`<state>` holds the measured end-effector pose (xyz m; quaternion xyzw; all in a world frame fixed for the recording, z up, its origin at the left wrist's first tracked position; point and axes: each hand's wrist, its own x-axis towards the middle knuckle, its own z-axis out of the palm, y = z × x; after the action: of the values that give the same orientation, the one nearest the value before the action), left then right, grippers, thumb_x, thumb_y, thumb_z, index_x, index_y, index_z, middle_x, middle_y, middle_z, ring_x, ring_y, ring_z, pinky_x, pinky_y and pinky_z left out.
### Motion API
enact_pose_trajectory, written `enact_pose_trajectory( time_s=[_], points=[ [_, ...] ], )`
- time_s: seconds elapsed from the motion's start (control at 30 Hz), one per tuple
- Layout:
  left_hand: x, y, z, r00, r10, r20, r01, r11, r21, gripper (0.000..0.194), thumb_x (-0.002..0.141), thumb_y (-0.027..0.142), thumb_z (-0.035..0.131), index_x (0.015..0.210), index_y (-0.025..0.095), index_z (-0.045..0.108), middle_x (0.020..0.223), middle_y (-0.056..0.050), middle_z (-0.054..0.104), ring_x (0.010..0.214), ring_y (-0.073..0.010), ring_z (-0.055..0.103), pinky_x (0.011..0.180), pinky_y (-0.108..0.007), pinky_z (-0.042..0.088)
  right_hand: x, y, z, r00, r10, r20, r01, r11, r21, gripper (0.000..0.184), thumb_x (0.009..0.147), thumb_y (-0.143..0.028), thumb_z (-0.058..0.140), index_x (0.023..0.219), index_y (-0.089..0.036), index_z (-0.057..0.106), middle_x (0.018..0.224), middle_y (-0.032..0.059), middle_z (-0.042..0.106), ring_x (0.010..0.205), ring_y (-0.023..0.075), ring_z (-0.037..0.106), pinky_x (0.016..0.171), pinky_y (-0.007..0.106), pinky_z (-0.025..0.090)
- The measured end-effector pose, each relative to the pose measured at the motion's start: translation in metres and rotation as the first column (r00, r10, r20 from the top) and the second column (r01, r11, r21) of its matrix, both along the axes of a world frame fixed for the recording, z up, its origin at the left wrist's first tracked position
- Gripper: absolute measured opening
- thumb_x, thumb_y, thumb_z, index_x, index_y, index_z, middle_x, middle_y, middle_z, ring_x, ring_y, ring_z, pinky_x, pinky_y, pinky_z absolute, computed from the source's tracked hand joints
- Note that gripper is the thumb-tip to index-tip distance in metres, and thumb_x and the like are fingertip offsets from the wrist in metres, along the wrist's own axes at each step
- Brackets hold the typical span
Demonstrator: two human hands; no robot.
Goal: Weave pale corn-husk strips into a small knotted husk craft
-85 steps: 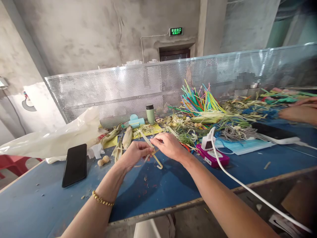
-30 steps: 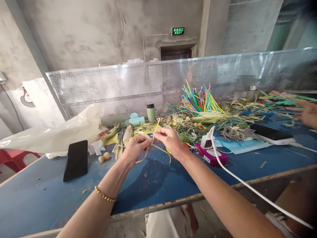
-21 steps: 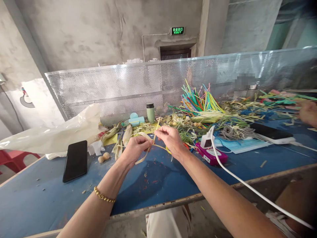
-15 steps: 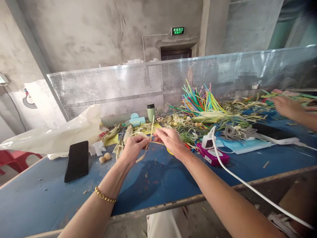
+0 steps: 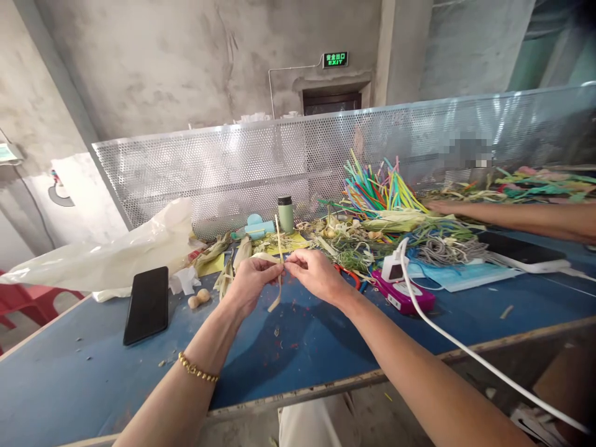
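Observation:
Pale, flat strips that look like corn husk [image 5: 279,236] cross between my hands above the blue table [image 5: 298,366]. One strip stands upright past my fingertips, and an end hangs down below. My left hand [image 5: 251,282] pinches the strips where they cross. My right hand [image 5: 316,276] meets it from the right, thumb and fingers pinched on the same strips; the exact grip is partly hidden. Dried corn husks [image 5: 242,249] lie just beyond my left hand. Red-handled scissors or pliers [image 5: 351,276] lie partly hidden beyond my right hand.
A black phone [image 5: 146,305] and wooden peg-like pieces [image 5: 199,298] lie left. Colourful pipe cleaners [image 5: 377,189], a green bottle [image 5: 285,214] and husk scraps stand behind. At right are a purple power strip [image 5: 405,292], a white cable [image 5: 447,338] and another person's arm [image 5: 526,217].
Earlier the strip ends spread to the right; now one points up and one hangs down. My right hand has closed in against my left. The other person's arm has reached further left.

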<state>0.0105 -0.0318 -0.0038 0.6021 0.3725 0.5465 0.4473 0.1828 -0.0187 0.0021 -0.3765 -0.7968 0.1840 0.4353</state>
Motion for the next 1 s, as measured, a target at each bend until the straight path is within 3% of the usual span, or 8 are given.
enact_pose_trajectory(
  time_s=[0.07,0.2,0.23,0.3,0.4,0.63,0.8,1.0],
  points=[
    [0.0,0.001,0.0,0.999,-0.004,0.042,0.005,1.0,-0.028,0.037,0.054,0.043,0.093,0.065,0.012,0.076,0.062,-0.007,0.068,0.059,-0.0139,0.056,0.06,-0.029,0.042,0.0,-0.001,0.0,0.995,-0.101,0.013,0.098,0.984,0.151,0.008,0.089,-0.019,0.064,0.082,-0.018,0.067,0.085,0.0071,0.073,0.08,0.0202,0.064,0.075,0.031,0.044],
    [-0.001,0.003,-0.001,0.989,0.095,0.109,-0.091,0.995,-0.045,0.04,0.052,0.043,0.094,0.071,0.011,0.079,0.069,-0.01,0.072,0.064,-0.0152,0.06,0.061,-0.028,0.043,-0.001,-0.008,0.001,0.942,-0.334,-0.019,0.306,0.836,0.455,0.015,0.094,-0.023,0.059,0.082,-0.018,0.067,0.093,0.0117,0.07,0.094,0.0254,0.059,0.087,0.038,0.04],
    [-0.002,0.004,-0.001,0.984,0.132,0.12,-0.129,0.991,-0.037,0.04,0.052,0.043,0.094,0.071,0.011,0.079,0.068,-0.009,0.071,0.062,-0.0139,0.058,0.06,-0.028,0.042,-0.002,-0.009,0.0,0.95,-0.312,-0.008,0.282,0.846,0.452,0.02,0.096,-0.023,0.056,0.079,-0.018,0.067,0.089,0.0108,0.07,0.089,0.0238,0.059,0.083,0.036,0.04],
    [-0.002,0.005,-0.001,0.975,0.173,0.139,-0.172,0.985,-0.018,0.04,0.051,0.043,0.094,0.069,0.011,0.078,0.065,-0.007,0.069,0.059,-0.0116,0.053,0.059,-0.027,0.039,-0.006,-0.01,-0.002,0.983,-0.177,0.045,0.151,0.926,0.345,0.024,0.095,-0.024,0.056,0.074,-0.019,0.065,0.078,0.0068,0.067,0.075,0.0191,0.056,0.071,0.031,0.039],
    [-0.001,0.005,-0.001,0.979,0.134,0.152,-0.135,0.991,-0.008,0.04,0.052,0.044,0.094,0.066,0.011,0.076,0.063,-0.006,0.067,0.058,-0.0113,0.051,0.06,-0.028,0.039,-0.013,-0.01,-0.008,0.997,-0.034,0.072,0.022,0.987,0.162,0.026,0.091,-0.025,0.061,0.065,-0.02,0.06,0.065,0.0015,0.062,0.06,0.0146,0.049,0.059,0.028,0.032],
    [0.002,0.002,-0.001,0.985,0.083,0.15,-0.086,0.996,0.014,0.037,0.051,0.041,0.094,0.067,0.012,0.076,0.064,-0.004,0.065,0.061,-0.0109,0.051,0.06,-0.026,0.038,-0.014,-0.009,-0.01,0.997,-0.072,0.03,0.067,0.988,0.138,0.033,0.088,-0.017,0.057,0.056,-0.02,0.05,0.053,-0.0022,0.051,0.053,0.0122,0.039,0.056,0.028,0.025],
    [0.002,0.002,0.0,0.983,0.11,0.145,-0.117,0.992,0.042,0.036,0.058,0.044,0.09,0.063,0.012,0.074,0.061,-0.003,0.063,0.06,-0.0107,0.049,0.06,-0.026,0.037,-0.014,-0.01,-0.007,0.999,-0.046,0.027,0.043,0.993,0.112,0.027,0.087,-0.013,0.057,0.061,-0.02,0.054,0.056,-0.002,0.054,0.055,0.0125,0.044,0.058,0.027,0.028],
    [0.002,0.002,0.001,0.973,0.116,0.199,-0.121,0.992,0.017,0.038,0.054,0.044,0.092,0.061,0.013,0.073,0.06,-0.002,0.061,0.059,-0.0106,0.049,0.06,-0.026,0.038,-0.015,-0.012,-0.006,0.997,-0.049,0.054,0.044,0.996,0.081,0.028,0.086,-0.013,0.057,0.06,-0.02,0.052,0.055,-0.0027,0.052,0.053,0.0119,0.042,0.057,0.027,0.026]
  ],
)
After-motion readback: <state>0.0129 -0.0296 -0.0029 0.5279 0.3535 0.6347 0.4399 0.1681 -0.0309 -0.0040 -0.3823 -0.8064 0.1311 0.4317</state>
